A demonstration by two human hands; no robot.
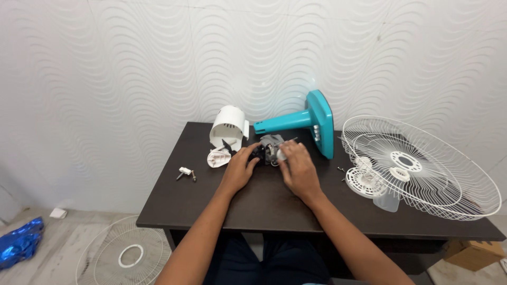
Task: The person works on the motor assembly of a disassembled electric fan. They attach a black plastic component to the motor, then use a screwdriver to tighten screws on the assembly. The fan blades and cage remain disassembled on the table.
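A grey fan motor [270, 146] lies on the dark table [264, 203], joined to a teal fan stand [309, 120] lying on its side. My left hand [240, 168] grips the motor's dark left end. On the motor's right side rests my right hand [299, 166], fingers curled onto it. A white motor cover [229, 125] stands just left of the motor, and a small white cap piece [217, 157] lies beside my left hand.
A white wire fan guard [422, 166] with white plastic parts under it fills the table's right end. Small screws and a white clip [186, 172] lie at the left. Another guard [124, 257], blue foil [20, 243] and a cardboard box [473, 252] are on the floor.
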